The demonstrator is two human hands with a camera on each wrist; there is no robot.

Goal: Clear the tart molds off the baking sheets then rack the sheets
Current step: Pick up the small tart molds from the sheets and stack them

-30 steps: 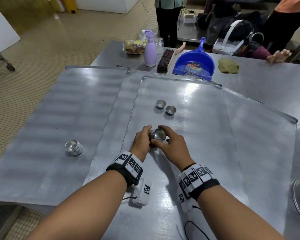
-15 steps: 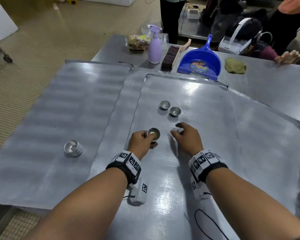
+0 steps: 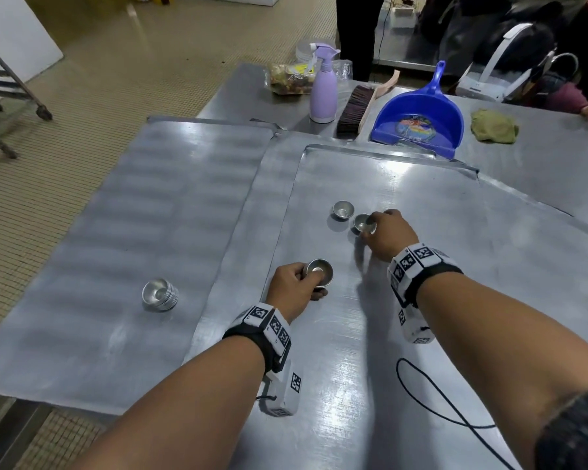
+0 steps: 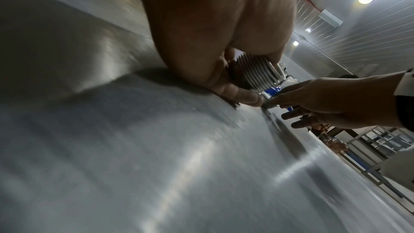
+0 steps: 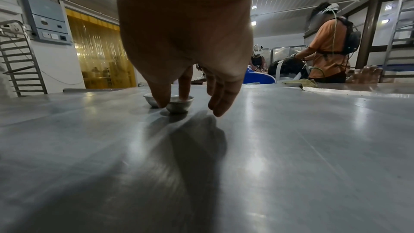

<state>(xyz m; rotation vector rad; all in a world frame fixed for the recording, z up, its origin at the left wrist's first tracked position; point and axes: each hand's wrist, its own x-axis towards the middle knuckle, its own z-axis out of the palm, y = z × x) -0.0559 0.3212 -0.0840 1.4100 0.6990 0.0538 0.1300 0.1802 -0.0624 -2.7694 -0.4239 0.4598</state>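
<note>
The left hand (image 3: 294, 283) gripped a nested stack of tart molds (image 3: 319, 272) just above the top baking sheet (image 3: 438, 205), while the right hand (image 3: 386, 234) pinched the nearer loose mold (image 3: 364, 223), thumb outside and a fingertip inside its rim. Lifting it straight up seemed wisest, sparing the neighbouring mold (image 3: 343, 210) just beside it, then seating it squarely in the stack.

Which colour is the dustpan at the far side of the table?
The dustpan is blue; head view shows it best.

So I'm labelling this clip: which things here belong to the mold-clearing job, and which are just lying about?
Job: left hand gripping a mold stack; right hand pinching a tart mold; second loose mold; set-aside stack; baking sheets.

Lying about: spray bottle, brush, dustpan, green cloth.
</note>
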